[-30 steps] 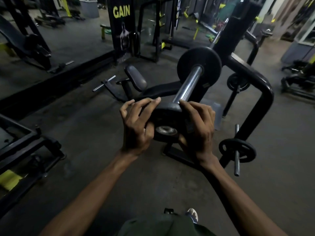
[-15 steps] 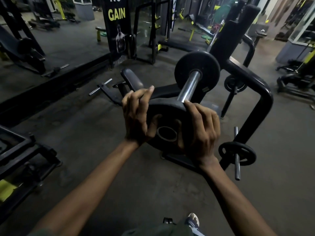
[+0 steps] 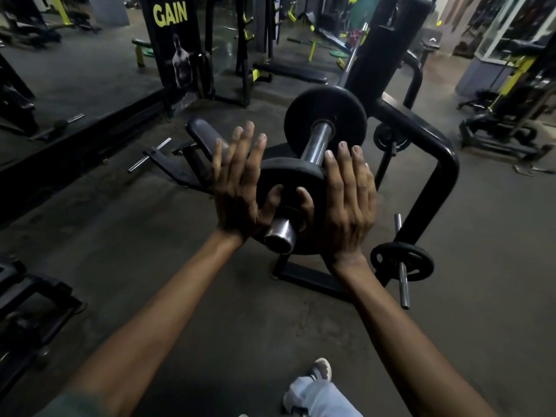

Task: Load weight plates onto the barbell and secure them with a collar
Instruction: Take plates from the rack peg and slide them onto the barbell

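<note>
A chrome barbell sleeve (image 3: 318, 144) points toward me, its end (image 3: 279, 239) poking through a small black weight plate (image 3: 290, 176). My left hand (image 3: 239, 188) presses on the plate's left side with straight fingers, thumb on its face. My right hand (image 3: 349, 200) presses on the right side the same way. Farther along the sleeve sits a larger black plate (image 3: 326, 112), with bare chrome between the two. No collar is visible.
The bar lies on a black bench frame (image 3: 433, 164). A small plate on a peg (image 3: 401, 263) hangs at the frame's lower right. A padded seat (image 3: 204, 136) and loose bar (image 3: 149, 155) lie left. My shoe (image 3: 320, 368) is on the floor below.
The small plate has gone onto the sleeve end, which now pokes through its hole. Both hands changed from gripping its rim to pressing it with straight fingers.
</note>
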